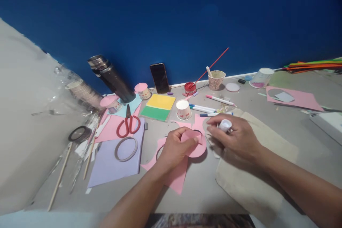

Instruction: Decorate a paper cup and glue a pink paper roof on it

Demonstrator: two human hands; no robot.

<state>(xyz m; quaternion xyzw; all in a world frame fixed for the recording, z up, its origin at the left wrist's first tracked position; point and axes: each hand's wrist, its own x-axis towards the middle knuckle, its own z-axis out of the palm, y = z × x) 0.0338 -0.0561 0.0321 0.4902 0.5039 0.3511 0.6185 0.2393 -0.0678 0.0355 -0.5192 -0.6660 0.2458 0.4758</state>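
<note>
My left hand is closed on a rounded pink paper piece, thumb on top near a small folded strip. To its right my right hand grips a small white tube, its pale round end pointing up between the fingers. The tube is apart from the pink piece; whether it is capped I cannot make out. Under and around my left hand lies cut pink paper with curved openings. Just beyond stands a white paper cup with a red print.
Red-handled scissors and a tape roll lie on purple paper at left. A dark flask and a phone stand at the wall. Markers lie beyond my hands. Beige cloth lies under my right forearm.
</note>
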